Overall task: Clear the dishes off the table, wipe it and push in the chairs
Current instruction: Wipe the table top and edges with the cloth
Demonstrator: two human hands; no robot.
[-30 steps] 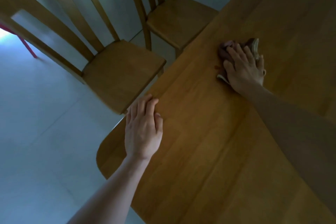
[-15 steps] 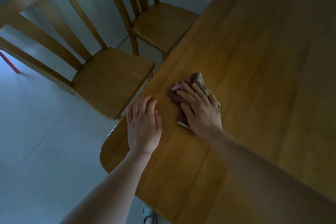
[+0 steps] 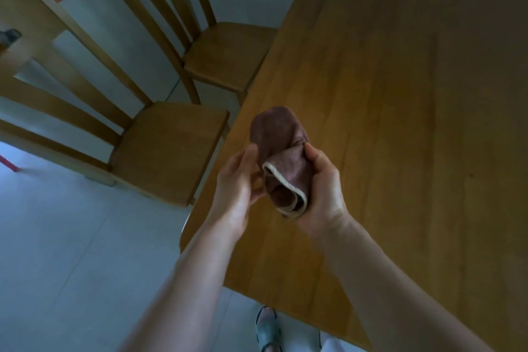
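Above the near corner of the wooden bench (image 3: 385,94), the right hand (image 3: 323,188) clasps the bunched brown cloth (image 3: 281,151) in a closed grip while the left hand (image 3: 237,183) pinches its side.

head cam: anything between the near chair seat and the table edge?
No object. In the head view only a narrow strip of pale floor shows between the near chair's seat and the table edge.

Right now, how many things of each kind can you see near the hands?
Chairs: 2, near chair and far chair
Table: 1
Cloth: 1, held by left hand and right hand
Total: 4
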